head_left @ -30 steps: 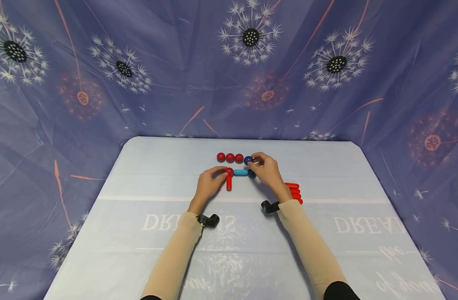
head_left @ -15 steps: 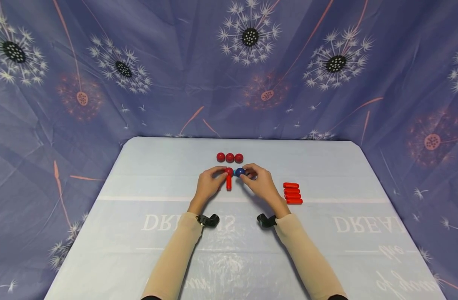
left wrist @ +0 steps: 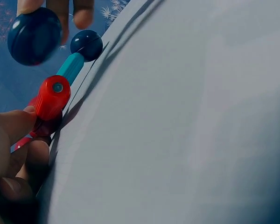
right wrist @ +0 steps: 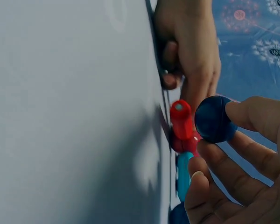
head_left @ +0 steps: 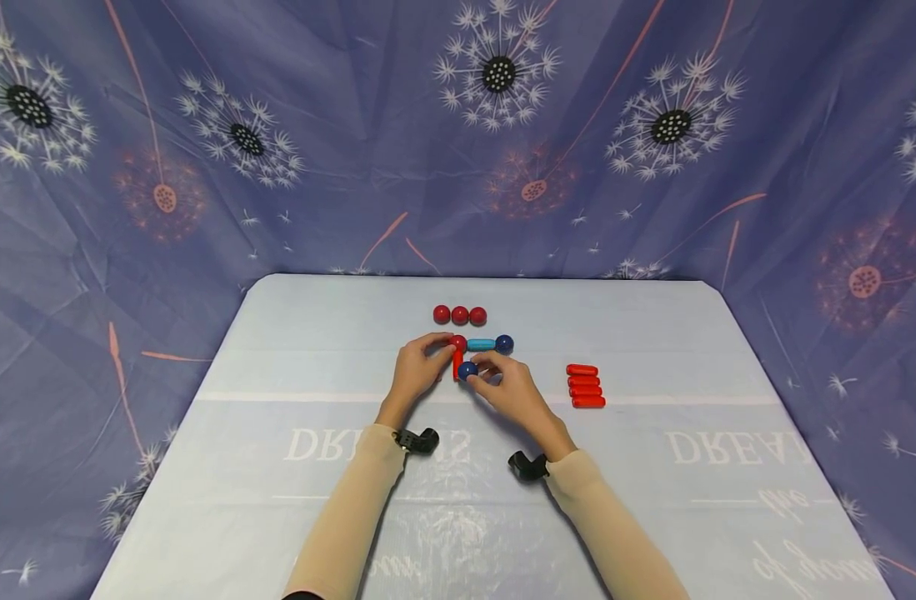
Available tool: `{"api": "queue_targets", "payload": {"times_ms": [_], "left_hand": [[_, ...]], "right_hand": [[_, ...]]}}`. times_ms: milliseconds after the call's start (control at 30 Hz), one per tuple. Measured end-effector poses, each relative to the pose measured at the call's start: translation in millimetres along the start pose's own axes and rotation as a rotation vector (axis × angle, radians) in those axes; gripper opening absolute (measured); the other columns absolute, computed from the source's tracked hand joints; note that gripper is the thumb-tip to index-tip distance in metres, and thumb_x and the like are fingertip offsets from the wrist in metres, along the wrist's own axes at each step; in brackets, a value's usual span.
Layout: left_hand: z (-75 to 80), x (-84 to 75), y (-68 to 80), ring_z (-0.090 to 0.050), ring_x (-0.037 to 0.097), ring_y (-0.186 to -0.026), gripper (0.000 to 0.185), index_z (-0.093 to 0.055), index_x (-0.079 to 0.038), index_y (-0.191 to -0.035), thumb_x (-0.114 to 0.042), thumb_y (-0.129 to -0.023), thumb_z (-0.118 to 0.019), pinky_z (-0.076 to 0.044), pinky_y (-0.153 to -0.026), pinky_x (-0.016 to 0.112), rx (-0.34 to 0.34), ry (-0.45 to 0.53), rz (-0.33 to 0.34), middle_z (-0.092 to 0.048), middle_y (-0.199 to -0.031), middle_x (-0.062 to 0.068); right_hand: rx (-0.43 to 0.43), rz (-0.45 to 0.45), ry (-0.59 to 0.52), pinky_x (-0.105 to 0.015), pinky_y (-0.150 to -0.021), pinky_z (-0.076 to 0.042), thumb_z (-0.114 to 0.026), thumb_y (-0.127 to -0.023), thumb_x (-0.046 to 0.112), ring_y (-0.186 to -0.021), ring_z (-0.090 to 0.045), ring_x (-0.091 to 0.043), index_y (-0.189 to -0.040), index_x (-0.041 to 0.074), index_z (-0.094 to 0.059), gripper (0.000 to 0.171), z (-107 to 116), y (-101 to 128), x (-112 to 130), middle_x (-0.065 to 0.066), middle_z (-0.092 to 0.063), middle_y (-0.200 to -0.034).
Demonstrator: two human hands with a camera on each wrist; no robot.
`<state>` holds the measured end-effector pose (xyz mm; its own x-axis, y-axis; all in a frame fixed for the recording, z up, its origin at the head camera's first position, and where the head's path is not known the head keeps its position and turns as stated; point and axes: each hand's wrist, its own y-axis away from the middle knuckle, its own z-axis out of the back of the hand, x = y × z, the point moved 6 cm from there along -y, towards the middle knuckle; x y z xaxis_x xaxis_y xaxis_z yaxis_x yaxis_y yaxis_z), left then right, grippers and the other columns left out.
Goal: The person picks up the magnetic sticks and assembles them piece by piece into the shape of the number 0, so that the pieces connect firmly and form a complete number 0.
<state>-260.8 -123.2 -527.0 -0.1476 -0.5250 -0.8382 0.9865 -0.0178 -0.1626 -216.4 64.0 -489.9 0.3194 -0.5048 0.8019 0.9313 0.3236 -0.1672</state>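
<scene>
On the pale table [head_left: 277, 433] lies a small build: a red ball [head_left: 459, 342] joined to a light-blue rod [head_left: 481, 344] that ends in a dark blue ball [head_left: 504, 342], with a red rod [head_left: 457, 364] running toward me from the red ball. My left hand [head_left: 420, 367] pinches the red ball at the corner [left wrist: 49, 123]. My right hand [head_left: 506, 387] pinches a second dark blue ball [head_left: 468, 371] close to the near end of the red rod [right wrist: 181, 119]. In the right wrist view this blue ball [right wrist: 214, 119] sits between thumb and fingers.
Three loose red balls [head_left: 460, 315] sit in a row behind the build. Several red rods [head_left: 583, 386] lie stacked side by side to the right. A purple dandelion-print cloth [head_left: 458, 133] hangs behind and around the table.
My right hand carried the dark blue ball from beside the row of red balls down to the near end of the red rod. The left hand stayed on the red ball.
</scene>
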Motion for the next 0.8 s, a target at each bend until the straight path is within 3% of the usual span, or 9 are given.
{"api": "queue_targets", "payload": {"times_ms": [333,800], "left_hand": [[0.5,-1.6,0.1,-0.066,0.025,-0.095,0.031,-0.074,-0.015,-0.126,-0.027,-0.098,-0.072,-0.051,-0.098,0.044,-0.002,-0.019,0.002,-0.075,-0.122,0.006],[0.5,-2.4,-0.5,-0.066,0.022,-0.100,0.031,-0.075,-0.016,-0.126,-0.028,-0.097,-0.073,-0.051,-0.095,0.042,-0.014,-0.023,-0.011,-0.076,-0.120,0.004]], "right_hand": [[0.023,-0.016,0.030,-0.038,-0.085,-0.057,-0.079,-0.092,0.020,-0.092,-0.067,-0.016,-0.117,0.013,-0.073,0.026,-13.1,7.8,-0.5,-0.002,-0.073,-0.101],[0.062,0.007,0.026,-0.036,-0.084,-0.056,-0.078,-0.091,0.016,-0.090,-0.067,-0.014,-0.116,0.011,-0.072,0.026,-21.1,5.3,-5.4,-0.002,-0.074,-0.099]]}}
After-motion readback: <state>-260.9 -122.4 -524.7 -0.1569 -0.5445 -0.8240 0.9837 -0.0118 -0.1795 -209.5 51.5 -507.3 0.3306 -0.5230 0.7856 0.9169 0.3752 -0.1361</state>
